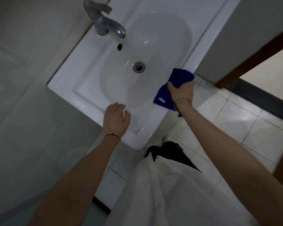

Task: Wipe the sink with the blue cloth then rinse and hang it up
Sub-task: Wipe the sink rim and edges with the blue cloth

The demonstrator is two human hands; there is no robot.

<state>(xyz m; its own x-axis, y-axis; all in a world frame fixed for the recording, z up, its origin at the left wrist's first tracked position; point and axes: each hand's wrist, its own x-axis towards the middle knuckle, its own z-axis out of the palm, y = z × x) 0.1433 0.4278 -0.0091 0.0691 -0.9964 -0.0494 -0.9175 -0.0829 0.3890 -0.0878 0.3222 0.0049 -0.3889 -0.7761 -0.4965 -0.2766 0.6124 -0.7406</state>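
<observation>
Nearest the camera, the person's left hand [116, 119] rests flat on the front rim of the white ceramic rectangular sink [88, 93], fingers relaxed and spread, holding nothing; it looks to be bracing the body. A little farther on, the right hand [181, 92] has its fingers curled round a bunched fold of the deep blue soft cloth [180, 77], which lies against the sink's right-hand rim, one part bulging beyond the knuckles toward the basin and a flat tail with a small pale label hanging back beside the wrist, over the edge. The cloth looks light and limp, so it should crumple to any grip and drape wherever it is unsupported; gathered in the palm as it is, it gives a firm pad for pressing, while the loose tail may drag or flop. Once wet it would likely be heavier and drip. The glazed basin looks smooth and slippery. Beyond lie the round metal drain [138, 67], the dark overflow hole [119, 46], and farthest, the dull grey metal tap [104, 23] by the tiled wall.
</observation>
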